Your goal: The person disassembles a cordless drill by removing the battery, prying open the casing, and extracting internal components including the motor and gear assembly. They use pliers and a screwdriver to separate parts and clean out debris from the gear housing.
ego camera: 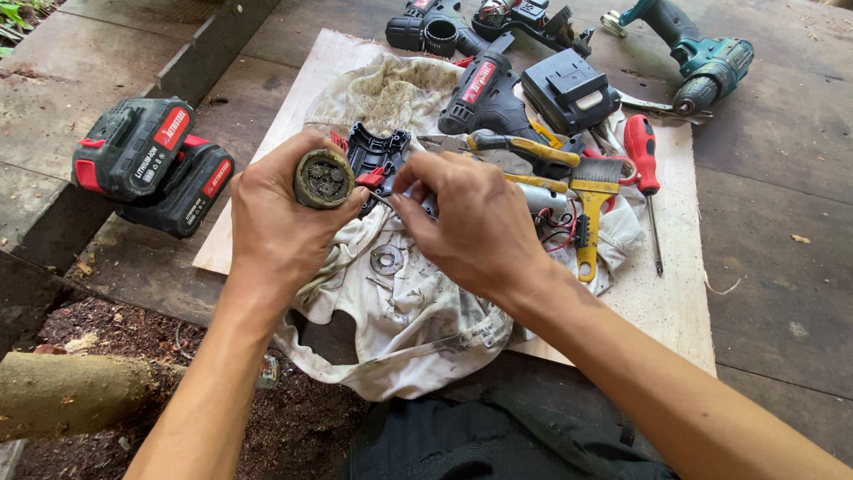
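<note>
The left hand [280, 213] is wrapped tight around a greasy gearbox [322, 178], a dirty grey cylinder whose open end faces the camera and shows small gears caked in dark grease. The gearbox sits above the left edge of the rag [409, 311], a stained white cloth spread over a board [662, 302].

The right hand [471, 222] hovers over the middle of the rag, fingers pinched together near the gearbox; what they pinch is too small to tell. Under the hands, on the rag, lies a small metal washer [386, 260]. Just beyond the hands, on the rag's far half, sits a black housing shell [378, 153] with red parts.

To the right of it on the rag lie pliers [511, 147] with yellow grips, a yellow brush [593, 200] and a red screwdriver [643, 169], the last running off the rag's right edge onto the board. At the rag's far edge stand a black drill body [484, 98] and a black battery [569, 89]. Further from the rag, top right, lies a teal drill [702, 58] on the wooden planks.

Well left of the rag, off the board, two black-and-red battery packs [151, 164] are stacked on a wooden ledge. Near the rag's lower left, a log [71, 391] lies on dark soil.
</note>
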